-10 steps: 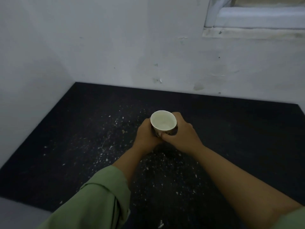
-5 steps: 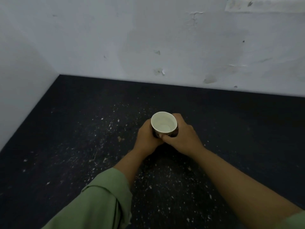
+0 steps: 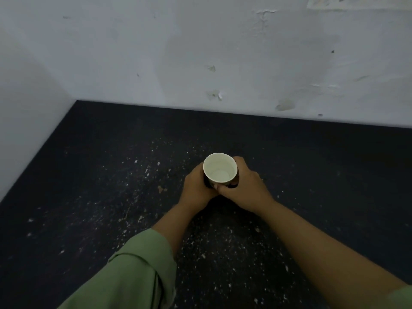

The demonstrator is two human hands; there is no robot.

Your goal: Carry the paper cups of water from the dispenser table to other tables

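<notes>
While both hands wrap it from opposite sides, the paper cup (image 3: 220, 167) stands upright near the middle of the dark speckled table (image 3: 93, 197); left hand (image 3: 197, 188) and right hand (image 3: 245, 188) each keep a closed grip on its wall; pale liquid shows inside.

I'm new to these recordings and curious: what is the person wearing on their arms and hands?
Both hands, the left hand and the right hand, are bare: no gloves, and no rings or watch that I can make out. The left sleeve is light green cloth, rolled or pushed up so the forearm shows. Only a small corner of the matching green right sleeve is visible at the frame's edge.
</notes>
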